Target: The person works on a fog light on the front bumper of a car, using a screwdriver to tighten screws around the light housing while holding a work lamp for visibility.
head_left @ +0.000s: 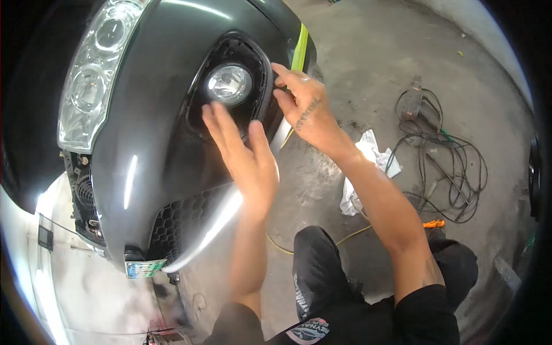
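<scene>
A round fog light point(229, 84) with a clear lens sits in a black bezel point(266, 66) on the dark grey front bumper point(155, 109) of a car. My left hand point(244, 161) is open, its fingers stretched out over the lower part of the bezel just below the lens. From the other side, my right hand point(305, 106) has its bent fingertips and thumb at the bezel's right edge, gripping it. How firmly they hold cannot be made out. Yellow-green tape point(299, 49) runs along the bumper's side edge above the right hand.
A clear headlight point(92, 86) is at the upper left; a honeycomb grille point(181, 221) lies low on the bumper. On the concrete floor to the right are a white cloth point(372, 152), tangled black cables point(460, 167) and an orange-handled tool point(434, 223). A yellow cord point(351, 234) crosses near my knees.
</scene>
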Tool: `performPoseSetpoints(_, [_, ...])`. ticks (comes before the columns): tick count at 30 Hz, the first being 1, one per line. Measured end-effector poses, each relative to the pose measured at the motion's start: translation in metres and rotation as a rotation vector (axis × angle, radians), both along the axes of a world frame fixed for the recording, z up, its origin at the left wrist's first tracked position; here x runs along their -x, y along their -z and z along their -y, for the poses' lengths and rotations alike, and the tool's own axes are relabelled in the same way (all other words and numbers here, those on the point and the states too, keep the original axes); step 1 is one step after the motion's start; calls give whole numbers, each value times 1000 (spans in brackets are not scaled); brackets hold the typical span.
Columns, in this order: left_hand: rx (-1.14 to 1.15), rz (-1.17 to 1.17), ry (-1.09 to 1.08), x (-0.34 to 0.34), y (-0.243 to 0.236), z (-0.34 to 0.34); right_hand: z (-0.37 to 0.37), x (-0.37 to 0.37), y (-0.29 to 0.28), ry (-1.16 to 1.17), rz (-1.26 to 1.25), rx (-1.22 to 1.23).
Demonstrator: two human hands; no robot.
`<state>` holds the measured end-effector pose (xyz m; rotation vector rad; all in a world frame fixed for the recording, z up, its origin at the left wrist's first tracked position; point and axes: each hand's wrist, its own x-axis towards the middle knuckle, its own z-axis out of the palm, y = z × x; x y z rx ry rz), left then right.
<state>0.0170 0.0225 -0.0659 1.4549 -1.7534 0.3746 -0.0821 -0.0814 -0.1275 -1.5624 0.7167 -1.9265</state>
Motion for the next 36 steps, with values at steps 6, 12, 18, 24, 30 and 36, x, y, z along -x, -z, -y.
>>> performPoseSetpoints(6, [71,637,-124,-8,-27,4,5,-19,-14,45,-25,87])
performPoseSetpoints(12, [-45,1035,-387,-11,-57,35,21,-24,-38,5,-110,-28])
performPoseSetpoints(18, [26,1246,-424,-20,-62,55,13,-27,-39,-117,-93,-153])
performPoseSetpoints(24, [2,1276,-346,-18,-70,63,18,-29,-36,-178,9,-174])
performPoseSetpoints(30, [-65,1048,-444,-10,-52,46,17,-23,-32,-193,-75,-197])
performPoseSetpoints(36, [2,943,-447,0,-43,55,26,-17,-14,-229,-81,-65])
